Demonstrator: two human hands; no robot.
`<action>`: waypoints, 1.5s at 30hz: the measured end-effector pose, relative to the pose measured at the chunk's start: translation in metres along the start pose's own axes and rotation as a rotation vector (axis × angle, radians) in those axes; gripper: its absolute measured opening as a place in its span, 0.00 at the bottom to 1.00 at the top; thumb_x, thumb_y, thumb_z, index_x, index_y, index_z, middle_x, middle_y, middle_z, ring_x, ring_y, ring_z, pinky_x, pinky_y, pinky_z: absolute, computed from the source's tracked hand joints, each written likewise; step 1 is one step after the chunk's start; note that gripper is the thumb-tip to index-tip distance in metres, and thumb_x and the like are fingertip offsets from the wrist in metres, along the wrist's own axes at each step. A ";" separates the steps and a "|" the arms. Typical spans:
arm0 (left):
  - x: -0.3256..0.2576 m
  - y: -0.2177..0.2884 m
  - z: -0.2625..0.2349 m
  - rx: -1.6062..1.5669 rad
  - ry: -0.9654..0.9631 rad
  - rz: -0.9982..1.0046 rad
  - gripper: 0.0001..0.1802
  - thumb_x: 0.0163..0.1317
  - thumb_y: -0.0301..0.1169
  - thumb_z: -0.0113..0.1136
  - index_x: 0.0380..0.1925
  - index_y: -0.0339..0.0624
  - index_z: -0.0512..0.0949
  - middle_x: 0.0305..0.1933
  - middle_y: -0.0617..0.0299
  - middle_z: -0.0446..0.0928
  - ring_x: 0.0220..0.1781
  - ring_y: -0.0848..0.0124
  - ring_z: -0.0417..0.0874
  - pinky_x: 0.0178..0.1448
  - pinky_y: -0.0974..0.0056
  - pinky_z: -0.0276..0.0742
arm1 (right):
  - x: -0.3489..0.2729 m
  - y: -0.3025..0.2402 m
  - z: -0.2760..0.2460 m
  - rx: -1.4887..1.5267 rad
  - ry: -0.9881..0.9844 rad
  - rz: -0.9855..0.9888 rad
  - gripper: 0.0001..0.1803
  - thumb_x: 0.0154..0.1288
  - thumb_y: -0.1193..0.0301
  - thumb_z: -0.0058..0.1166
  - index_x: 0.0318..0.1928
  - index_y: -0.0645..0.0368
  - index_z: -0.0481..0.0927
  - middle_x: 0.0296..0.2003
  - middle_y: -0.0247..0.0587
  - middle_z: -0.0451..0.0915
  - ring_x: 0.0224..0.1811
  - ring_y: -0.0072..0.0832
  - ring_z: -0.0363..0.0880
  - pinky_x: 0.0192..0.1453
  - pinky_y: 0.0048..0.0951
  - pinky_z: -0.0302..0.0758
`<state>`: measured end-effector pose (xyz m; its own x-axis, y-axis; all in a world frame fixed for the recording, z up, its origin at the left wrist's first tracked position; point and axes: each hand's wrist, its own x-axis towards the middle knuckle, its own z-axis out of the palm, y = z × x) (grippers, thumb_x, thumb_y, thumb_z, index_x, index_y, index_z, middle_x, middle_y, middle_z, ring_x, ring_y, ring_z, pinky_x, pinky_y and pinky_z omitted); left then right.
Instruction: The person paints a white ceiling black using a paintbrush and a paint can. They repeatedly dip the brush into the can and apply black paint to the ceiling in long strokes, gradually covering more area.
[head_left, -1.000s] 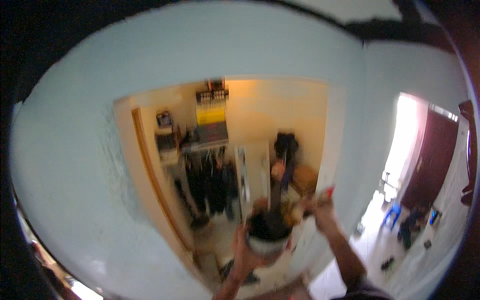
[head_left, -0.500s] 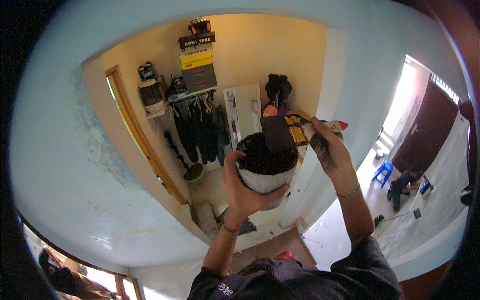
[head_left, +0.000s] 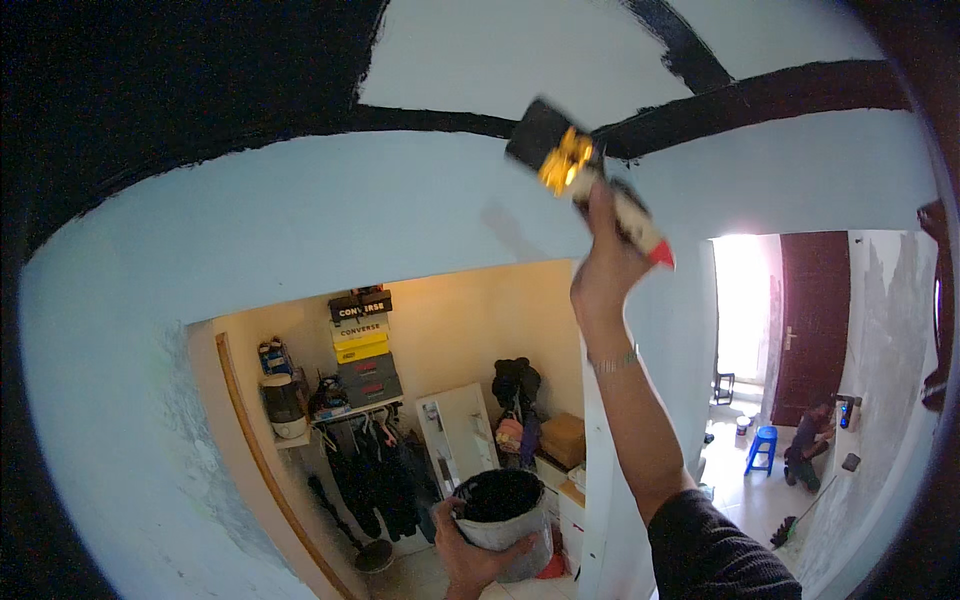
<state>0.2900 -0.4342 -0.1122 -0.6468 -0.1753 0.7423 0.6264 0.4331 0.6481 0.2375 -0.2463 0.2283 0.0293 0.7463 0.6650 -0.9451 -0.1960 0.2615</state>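
My right hand [head_left: 602, 262] is raised high and grips a flat paintbrush [head_left: 585, 180] with a gold ferrule, a pale handle and a red tip. Its black bristles touch the pale blue wall [head_left: 330, 230] just under a black painted band [head_left: 760, 95]. My left hand [head_left: 470, 555] is low near the bottom edge and holds a small grey pot [head_left: 503, 520] of black paint from below.
Below is an open closet [head_left: 380, 400] with stacked shoe boxes, hanging dark clothes and a white panel. To the right, a bright doorway [head_left: 745, 310], a dark red door [head_left: 815, 320], a blue stool [head_left: 762, 448] and a person [head_left: 812, 440] crouching on the floor.
My right hand lifted the brush from the pot up to the wall near the black band. The view tilted upward, and the pot dropped to the bottom of the picture.
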 end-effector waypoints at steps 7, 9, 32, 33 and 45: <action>-0.008 0.006 -0.009 -0.076 -0.003 -0.037 0.58 0.35 0.50 0.88 0.63 0.39 0.64 0.59 0.43 0.75 0.60 0.48 0.80 0.62 0.47 0.76 | 0.069 0.023 0.140 0.343 -0.123 -0.188 0.18 0.66 0.75 0.71 0.50 0.69 0.78 0.54 0.50 0.81 0.53 0.33 0.84 0.61 0.35 0.87; -0.012 0.010 -0.013 -0.107 0.000 -0.052 0.59 0.36 0.49 0.88 0.65 0.39 0.64 0.61 0.43 0.74 0.62 0.48 0.78 0.64 0.47 0.75 | 0.067 0.022 0.168 0.444 -0.137 -0.208 0.18 0.63 0.76 0.72 0.47 0.72 0.77 0.50 0.51 0.83 0.48 0.32 0.86 0.57 0.35 0.89; -0.035 0.045 -0.087 -0.131 -0.050 0.014 0.59 0.42 0.48 0.85 0.71 0.39 0.62 0.60 0.42 0.79 0.60 0.48 0.83 0.61 0.48 0.79 | 0.064 0.030 0.243 0.047 0.245 -0.630 0.12 0.60 0.69 0.75 0.35 0.65 0.86 0.32 0.40 0.88 0.33 0.27 0.86 0.39 0.29 0.82; -0.035 0.044 -0.086 -0.125 -0.048 0.009 0.59 0.42 0.48 0.85 0.71 0.40 0.62 0.60 0.42 0.79 0.60 0.48 0.83 0.61 0.48 0.79 | 0.050 0.027 0.253 0.012 0.186 -0.616 0.09 0.64 0.72 0.70 0.39 0.65 0.86 0.36 0.45 0.88 0.38 0.34 0.87 0.45 0.33 0.82; -0.030 0.042 -0.086 -0.067 -0.079 -0.041 0.60 0.39 0.46 0.86 0.72 0.44 0.62 0.63 0.42 0.76 0.64 0.46 0.79 0.65 0.46 0.77 | 0.062 0.039 0.228 -0.022 -0.050 -0.756 0.12 0.63 0.68 0.75 0.38 0.65 0.87 0.35 0.41 0.90 0.38 0.21 0.87 0.45 0.23 0.82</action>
<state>0.3733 -0.4865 -0.0928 -0.7030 -0.1202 0.7009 0.6246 0.3669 0.6894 0.2770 -0.3524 0.4392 0.6858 0.6428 0.3413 -0.6683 0.3707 0.6449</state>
